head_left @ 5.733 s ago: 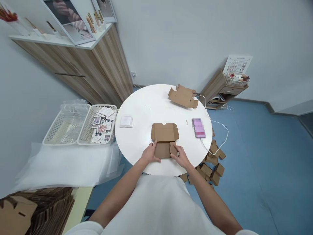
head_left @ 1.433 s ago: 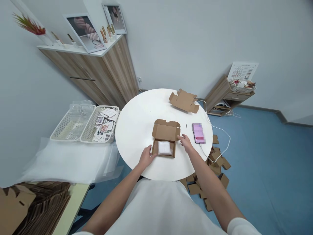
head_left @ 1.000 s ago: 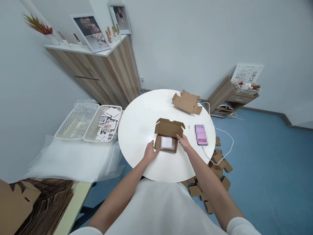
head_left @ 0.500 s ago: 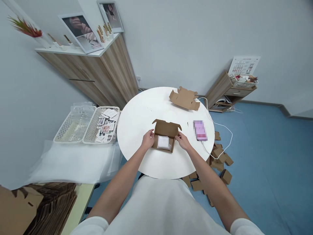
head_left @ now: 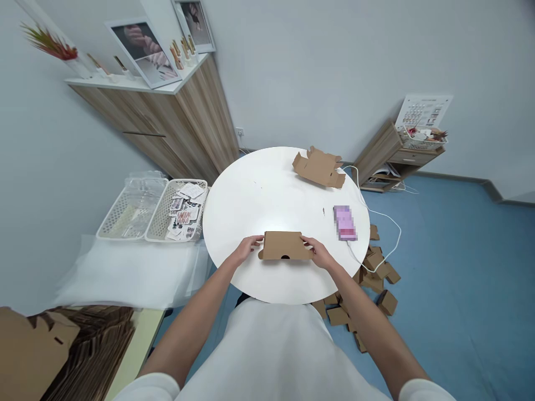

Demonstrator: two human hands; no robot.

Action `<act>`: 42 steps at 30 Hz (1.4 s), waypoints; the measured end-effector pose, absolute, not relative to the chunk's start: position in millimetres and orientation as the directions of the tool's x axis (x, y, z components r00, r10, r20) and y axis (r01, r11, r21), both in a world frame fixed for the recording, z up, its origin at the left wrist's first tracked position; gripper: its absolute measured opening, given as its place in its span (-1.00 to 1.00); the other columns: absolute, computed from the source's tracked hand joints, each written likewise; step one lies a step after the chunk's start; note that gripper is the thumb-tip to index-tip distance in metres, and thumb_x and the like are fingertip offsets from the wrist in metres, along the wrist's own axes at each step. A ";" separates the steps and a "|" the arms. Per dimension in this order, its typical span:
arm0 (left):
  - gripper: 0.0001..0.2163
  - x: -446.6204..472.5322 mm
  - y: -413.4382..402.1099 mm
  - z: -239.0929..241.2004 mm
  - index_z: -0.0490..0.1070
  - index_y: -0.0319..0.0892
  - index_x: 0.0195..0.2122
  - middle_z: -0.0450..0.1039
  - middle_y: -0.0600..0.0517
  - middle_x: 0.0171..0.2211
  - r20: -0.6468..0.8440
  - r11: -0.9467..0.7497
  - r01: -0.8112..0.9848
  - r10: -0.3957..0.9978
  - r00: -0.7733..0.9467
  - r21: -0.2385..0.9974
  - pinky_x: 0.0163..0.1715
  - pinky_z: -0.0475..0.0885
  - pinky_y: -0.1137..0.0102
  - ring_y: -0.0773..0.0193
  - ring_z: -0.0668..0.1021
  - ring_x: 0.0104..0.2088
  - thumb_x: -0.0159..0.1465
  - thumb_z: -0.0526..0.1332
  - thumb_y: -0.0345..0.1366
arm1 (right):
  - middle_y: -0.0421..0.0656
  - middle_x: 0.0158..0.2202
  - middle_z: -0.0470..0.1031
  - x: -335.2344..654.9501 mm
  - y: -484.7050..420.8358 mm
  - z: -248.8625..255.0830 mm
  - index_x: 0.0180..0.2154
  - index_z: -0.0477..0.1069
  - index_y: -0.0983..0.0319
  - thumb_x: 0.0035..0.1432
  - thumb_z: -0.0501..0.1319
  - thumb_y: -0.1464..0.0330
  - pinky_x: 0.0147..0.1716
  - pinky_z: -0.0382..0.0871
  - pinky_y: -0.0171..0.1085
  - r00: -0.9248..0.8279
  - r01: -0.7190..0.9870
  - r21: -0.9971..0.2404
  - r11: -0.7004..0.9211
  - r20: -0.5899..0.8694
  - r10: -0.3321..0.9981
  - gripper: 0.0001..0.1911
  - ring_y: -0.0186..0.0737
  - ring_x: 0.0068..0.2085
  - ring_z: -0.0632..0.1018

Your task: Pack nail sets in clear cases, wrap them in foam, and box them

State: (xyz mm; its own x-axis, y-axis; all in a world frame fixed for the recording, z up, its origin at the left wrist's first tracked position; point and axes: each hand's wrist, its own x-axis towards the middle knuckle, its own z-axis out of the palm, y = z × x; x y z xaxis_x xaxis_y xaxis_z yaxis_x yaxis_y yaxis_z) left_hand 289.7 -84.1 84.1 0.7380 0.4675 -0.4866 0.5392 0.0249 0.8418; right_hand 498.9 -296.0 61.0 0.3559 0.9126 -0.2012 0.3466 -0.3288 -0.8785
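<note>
A small brown cardboard box (head_left: 282, 245) lies on the white round table in front of me. Its lid is folded down over the top, with the side flaps sticking out at the near corners and a dark half-round notch in the front edge. My left hand (head_left: 247, 248) is at the box's left edge, fingers stretched out and apart, their tips by its far left corner. On the other side, my right hand (head_left: 318, 253) has its fingers on the right edge and corner flap. The box's contents are hidden under the lid.
An unfolded cardboard blank (head_left: 319, 167) lies on the table's far side. A purple phone (head_left: 345, 224) with a white cable (head_left: 387, 215) lies right. White baskets (head_left: 152, 233) stand left, above plastic sheets (head_left: 125, 273). Flat cardboard (head_left: 100, 351) is stacked near left; several boxes (head_left: 388, 302) lie on the floor.
The box's raised lid has come down over the white wrapped packet inside, which is now hidden. My left hand has moved slightly outward from the box; the right stays at its side.
</note>
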 end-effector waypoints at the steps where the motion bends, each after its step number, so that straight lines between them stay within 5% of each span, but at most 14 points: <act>1: -0.60 288.7 -86.9 86.2 0.31 -0.14 -0.03 0.30 -0.05 0.02 -0.499 0.035 0.551 0.476 0.725 0.834 -0.17 0.34 0.32 0.18 0.41 -0.09 0.22 -0.15 -0.15 | -0.15 0.10 0.20 499.0 -300.1 59.4 0.11 0.09 0.04 -0.05 0.00 0.51 -0.09 0.29 -0.11 0.338 0.344 -0.883 -0.318 -0.199 0.920 -0.36 -0.18 0.03 0.32; 5: -0.39 290.5 -104.2 83.5 0.07 -0.17 0.14 0.24 -0.15 0.04 -0.507 0.000 0.590 0.512 0.693 0.807 -0.29 0.37 0.39 0.21 0.45 -0.20 0.10 0.09 0.00 | -0.25 0.18 0.09 494.8 -313.2 59.9 0.10 0.12 0.01 0.01 -0.02 0.44 0.10 0.08 -0.09 0.367 0.276 -0.908 -0.315 -0.204 0.908 -0.43 -0.19 0.17 0.16; 11: -0.32 293.8 -123.8 61.0 -0.05 -0.21 0.17 0.22 -0.17 0.01 -0.448 -0.180 0.680 0.629 0.635 0.711 -0.28 0.34 0.39 0.28 0.45 -0.29 0.05 0.18 -0.14 | -0.05 0.09 0.23 465.6 -305.2 60.0 0.12 0.06 0.14 0.04 0.06 0.17 -0.11 0.30 -0.18 0.571 -0.018 -0.834 -0.551 -0.461 0.679 -0.42 -0.16 0.00 0.37; 17: -0.42 296.3 -136.4 50.7 0.04 -0.25 0.10 0.30 -0.15 -0.08 -0.408 -0.198 0.695 0.686 0.602 0.691 -0.21 0.32 0.35 0.19 0.43 -0.16 0.06 0.16 -0.25 | -0.05 -0.15 0.39 443.1 -287.4 47.5 0.03 0.11 0.22 -0.02 0.11 0.21 -0.27 0.37 -0.23 0.665 0.053 -0.760 -0.647 -0.457 0.591 -0.44 -0.20 -0.25 0.47; 23: -0.44 279.8 -151.8 48.7 0.05 -0.22 0.10 0.13 -0.18 0.05 -0.256 -0.269 0.669 0.776 0.576 0.692 0.03 0.16 0.18 0.05 0.22 0.09 0.09 0.13 -0.16 | -0.03 0.00 0.26 437.1 -307.1 47.9 0.08 0.01 0.19 -0.02 0.11 0.16 -0.08 0.28 -0.15 0.706 0.150 -0.795 -0.587 -0.330 0.627 -0.37 -0.12 -0.01 0.35; 32: -0.20 251.1 -152.7 48.3 -0.17 -0.21 0.20 0.08 -0.15 0.09 -0.141 -0.445 0.405 0.516 0.845 0.799 0.09 0.14 0.26 0.12 0.18 0.11 -0.08 0.16 -0.47 | -0.01 0.15 -0.07 409.6 -324.3 40.4 0.19 -0.19 0.16 -0.06 0.14 0.38 0.08 0.10 -0.09 0.479 0.531 -0.707 -0.467 -0.205 0.854 -0.20 -0.05 0.14 0.14; 38: -0.43 255.8 -133.6 71.2 -0.01 -0.20 0.15 0.34 -0.11 -0.18 -0.175 -0.486 0.484 0.551 0.816 0.728 -0.17 0.31 0.28 0.13 0.41 -0.15 0.09 0.09 -0.39 | -0.06 0.10 0.08 416.7 -313.2 74.3 0.20 -0.25 0.10 0.14 -0.03 0.26 0.04 0.16 -0.14 0.458 0.437 -0.760 -0.481 -0.272 0.846 -0.36 -0.14 0.10 0.22; 42: -0.67 266.3 -118.7 96.4 0.14 -0.15 0.03 0.43 -0.09 -0.28 -0.201 -0.539 0.516 0.536 0.820 0.665 -0.31 0.29 0.31 0.11 0.47 -0.26 0.22 -0.04 -0.35 | -0.03 0.03 0.24 428.7 -297.8 102.9 0.16 -0.07 0.15 0.17 -0.10 0.16 -0.04 0.19 -0.15 0.532 0.394 -0.743 -0.541 -0.296 0.794 -0.46 -0.10 0.04 0.29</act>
